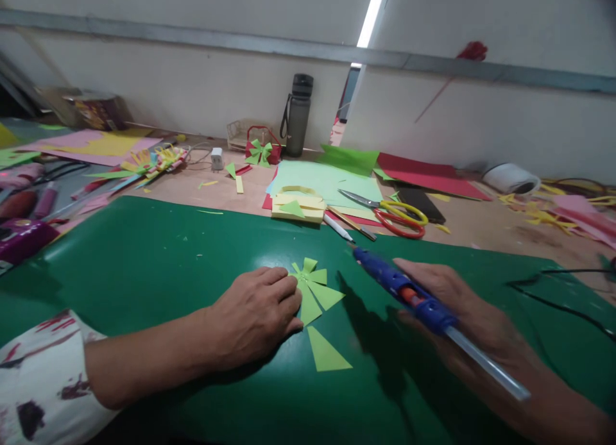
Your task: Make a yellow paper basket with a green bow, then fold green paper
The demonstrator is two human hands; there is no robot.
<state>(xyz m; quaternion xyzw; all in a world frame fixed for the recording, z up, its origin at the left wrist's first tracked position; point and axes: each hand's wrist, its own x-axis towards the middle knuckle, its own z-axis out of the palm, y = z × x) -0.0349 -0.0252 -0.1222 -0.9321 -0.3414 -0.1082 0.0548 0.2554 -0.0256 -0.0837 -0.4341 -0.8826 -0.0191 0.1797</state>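
Left part of green paper fan (315,290) hidden under your left hand (255,313). Your right hand (462,307) blurred; its fingers mostly hidden behind blue glue gun (404,290). Right forearm (553,406) cut by lower right corner. Black cable (561,306) right of that hand runs off edge. White sleeve (38,374) behind left hand cut at left edge.

A pale off-white wall (192,86) runs behind the light brown wooden table (481,227); a grey metal rail (192,38) crosses it high up; a second wall panel (481,124) stands at the right, a narrow gap (347,102) between the two; a bright strip of light (371,14) shines above the gap; a glossy dark green sheet (144,252) covers the table's near part.
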